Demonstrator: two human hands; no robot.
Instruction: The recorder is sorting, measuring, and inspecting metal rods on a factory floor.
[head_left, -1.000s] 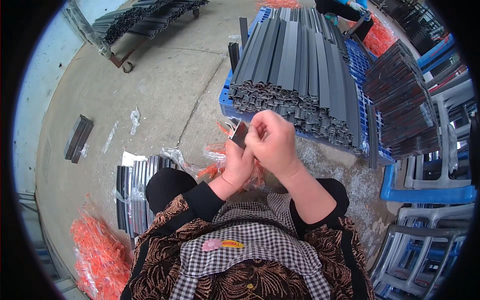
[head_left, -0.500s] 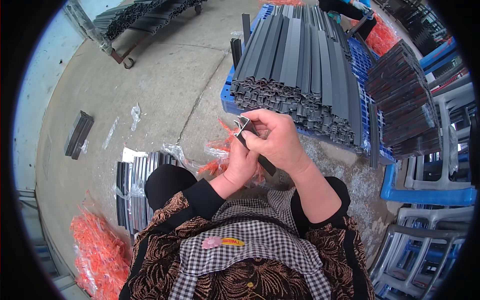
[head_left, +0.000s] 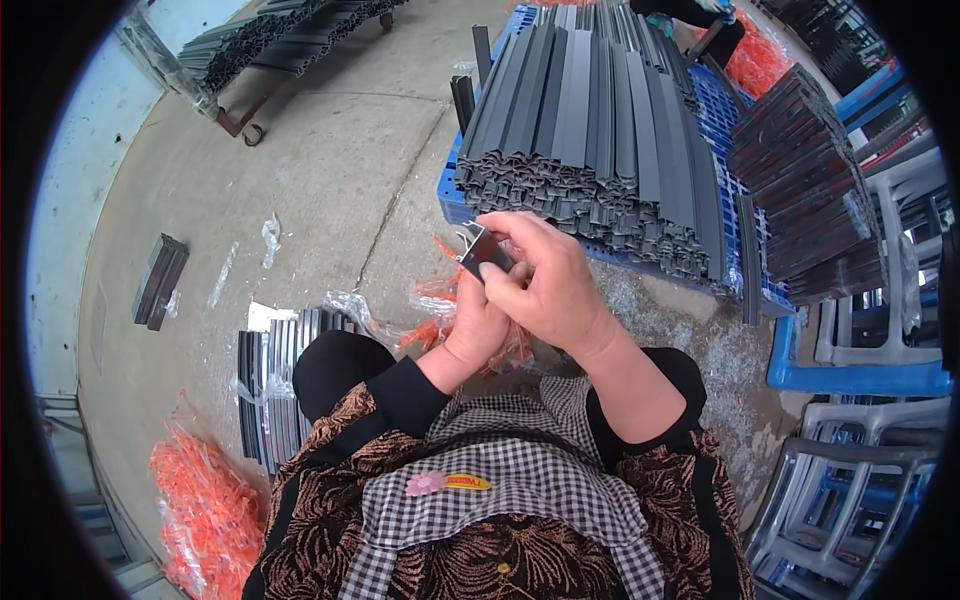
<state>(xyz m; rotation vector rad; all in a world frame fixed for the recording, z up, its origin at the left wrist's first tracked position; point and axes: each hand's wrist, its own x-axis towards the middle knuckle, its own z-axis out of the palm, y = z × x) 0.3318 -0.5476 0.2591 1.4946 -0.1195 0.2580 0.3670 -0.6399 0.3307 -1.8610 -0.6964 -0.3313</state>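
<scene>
A short dark grey metal profile (head_left: pixel 482 254) is held up between my hands, in front of my lap. Its cut end, with a bright edge and thin lips, points up and left. My right hand (head_left: pixel 552 283) pinches it from the right, fingers over the top and thumb on the flat dark face. My left hand (head_left: pixel 474 322) is closed around it from below, its fingers mostly hidden behind the profile and my right hand. The profile's far end is out of sight behind my right hand.
A large stack of grey profiles (head_left: pixel 585 120) lies on a blue pallet (head_left: pixel 452 190) ahead. Bundled profiles (head_left: pixel 275 375) and orange plastic strips (head_left: pixel 205 500) sit to my left. A smaller bundle (head_left: pixel 160 282) lies farther left. Metal frames (head_left: pixel 850 500) stand right; another person works at far right.
The profile has been turned in my hands, so its flat dark face shows more. Its lower end, which stuck out below my right hand, no longer shows.
</scene>
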